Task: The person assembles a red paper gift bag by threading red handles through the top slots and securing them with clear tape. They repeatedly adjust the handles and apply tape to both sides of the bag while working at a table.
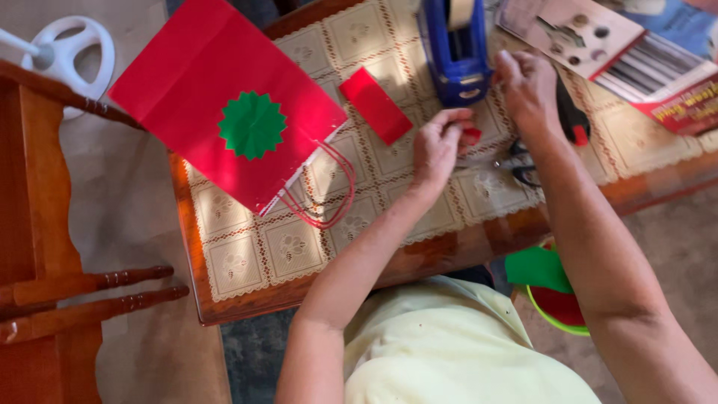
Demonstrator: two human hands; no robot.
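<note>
Our left hand [437, 146] pinches a small red piece [471, 135] just below the blue tape dispenser [455, 49], our right hand [527, 86] curls beside it, scissors [523, 164] underneath, red bag [224, 101] left.

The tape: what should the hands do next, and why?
Probably tear the tape off. The right hand rests at the blue dispenser, the left hand pinches something small below it, and a red paper strip lies loose beside the red bag.

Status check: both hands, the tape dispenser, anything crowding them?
Left hand pinching something small, unclear what. Right hand at blue tape dispenser. Red paper strip and scissors close by.
</note>
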